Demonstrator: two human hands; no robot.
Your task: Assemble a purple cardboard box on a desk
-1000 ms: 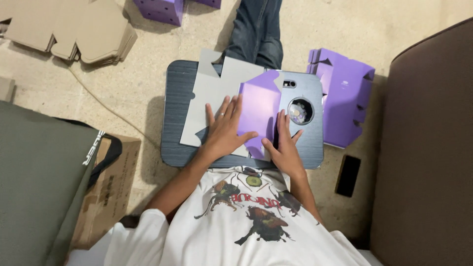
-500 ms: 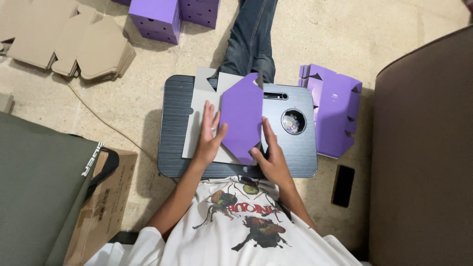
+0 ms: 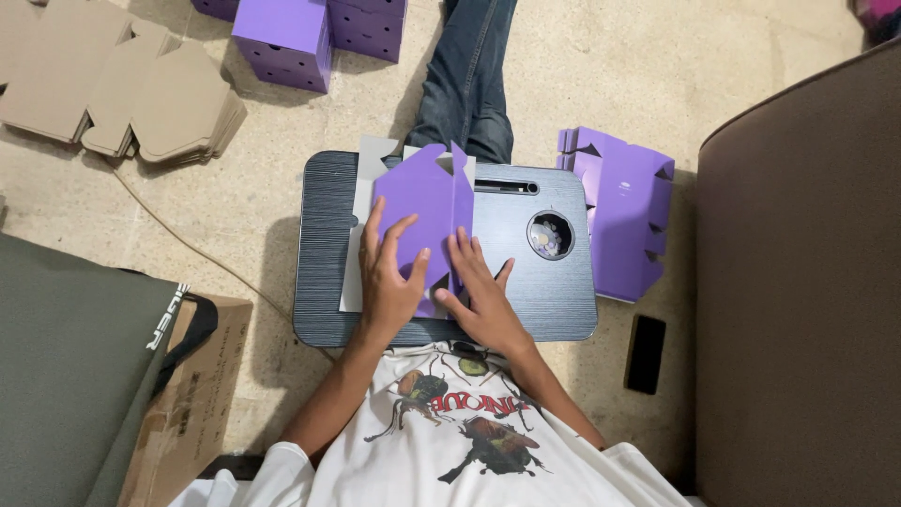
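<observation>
A flat purple cardboard box blank (image 3: 427, 202), grey on its underside, lies on a dark grey lap tray (image 3: 554, 300). Its flaps are folded over toward the middle. My left hand (image 3: 389, 272) lies flat on the purple panel with fingers spread. My right hand (image 3: 479, 291) presses beside it on the blank's right fold, fingers apart. Neither hand grips anything.
The tray has a round cup hole (image 3: 550, 234) and a slot. A stack of purple blanks (image 3: 619, 211) lies on the floor to the right, with a black phone (image 3: 646, 353) below it. Folded purple boxes (image 3: 286, 38) and brown flat cartons (image 3: 131, 89) lie at the top left. A brown sofa (image 3: 807, 282) stands right.
The purple flaps have been folded inward over the grey sheet, and both hands slid down and pressed flat on it. The camera view shifted slightly.
</observation>
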